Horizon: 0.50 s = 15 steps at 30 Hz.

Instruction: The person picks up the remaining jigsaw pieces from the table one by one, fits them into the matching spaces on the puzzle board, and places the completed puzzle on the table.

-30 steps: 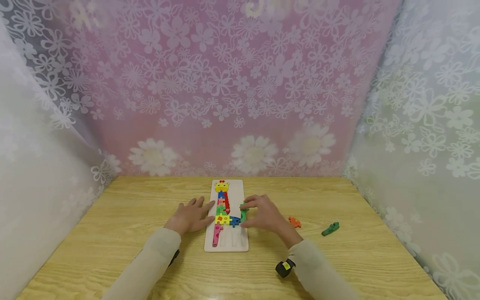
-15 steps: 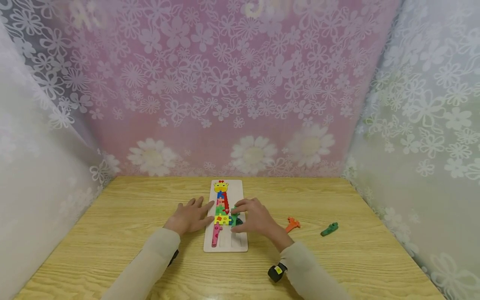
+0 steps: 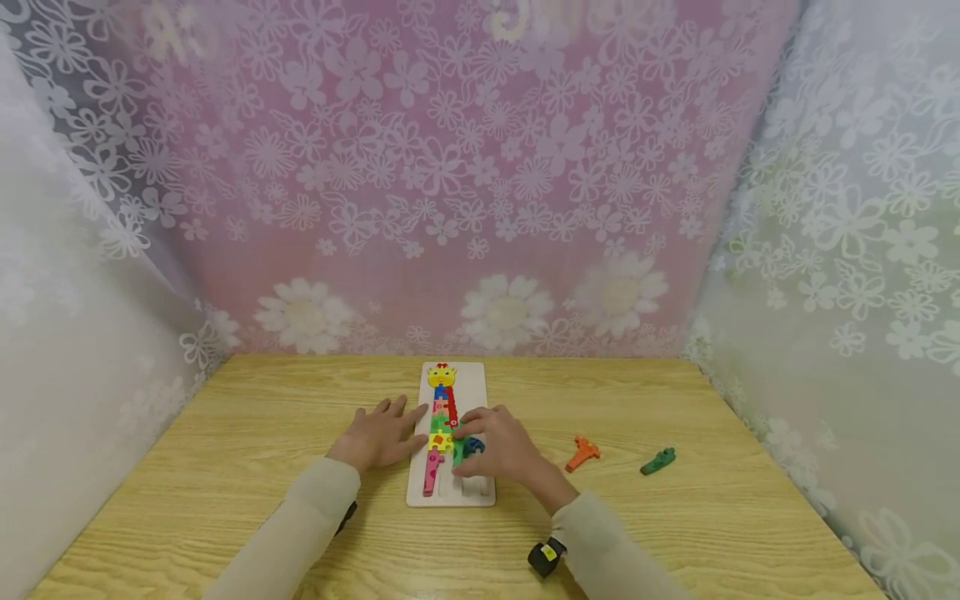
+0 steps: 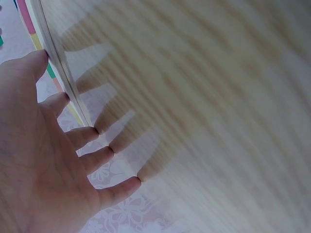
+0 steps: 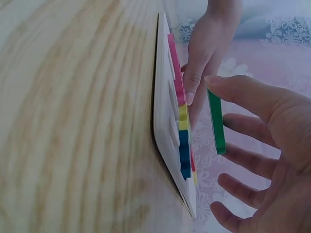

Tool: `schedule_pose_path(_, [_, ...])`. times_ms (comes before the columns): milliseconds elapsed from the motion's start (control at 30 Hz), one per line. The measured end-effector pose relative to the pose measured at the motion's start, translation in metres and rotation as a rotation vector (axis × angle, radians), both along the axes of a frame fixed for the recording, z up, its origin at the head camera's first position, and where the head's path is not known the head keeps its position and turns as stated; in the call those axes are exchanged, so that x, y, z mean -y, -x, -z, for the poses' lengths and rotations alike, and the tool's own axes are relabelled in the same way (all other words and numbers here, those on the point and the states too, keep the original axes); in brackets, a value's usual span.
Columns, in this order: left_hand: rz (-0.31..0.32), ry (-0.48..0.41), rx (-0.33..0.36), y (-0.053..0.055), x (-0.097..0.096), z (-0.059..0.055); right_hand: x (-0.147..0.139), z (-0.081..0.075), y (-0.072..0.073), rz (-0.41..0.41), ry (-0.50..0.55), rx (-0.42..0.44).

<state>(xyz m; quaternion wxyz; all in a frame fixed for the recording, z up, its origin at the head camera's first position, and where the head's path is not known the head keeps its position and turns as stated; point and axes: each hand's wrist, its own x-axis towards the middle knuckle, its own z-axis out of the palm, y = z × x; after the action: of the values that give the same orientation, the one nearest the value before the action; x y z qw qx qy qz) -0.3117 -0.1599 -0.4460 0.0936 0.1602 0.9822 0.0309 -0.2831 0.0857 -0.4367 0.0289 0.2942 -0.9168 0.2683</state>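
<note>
Head: right hand (image 3: 498, 446) pinches green puzzle piece (image 3: 458, 455) over giraffe puzzle board (image 3: 472, 383), near yellow piece (image 3: 437, 445); left hand (image 3: 378, 434) spread at board's edge. Left wrist: light edge contact; board might skid if pushed. Right wrist: green puzzle piece clear of board; misalignment could nudge blue piece (image 5: 184, 153).

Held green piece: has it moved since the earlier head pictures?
Yes: the held green piece has moved left across the white board, from its right edge toward the pink piece.

There are one table (image 3: 712, 517), one puzzle board (image 3: 471, 387) and three loose pieces (image 3: 582, 454) (image 3: 658, 461) (image 5: 217, 121) (two green, one orange).
</note>
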Motion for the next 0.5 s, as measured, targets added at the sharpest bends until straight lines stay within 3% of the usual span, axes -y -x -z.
schedule_pose_path(500, [0.009, -0.010, -0.017, 0.0013, 0.0018, 0.0055, 0.0057, 0.0035, -0.0053, 0.022, -0.043, -0.024])
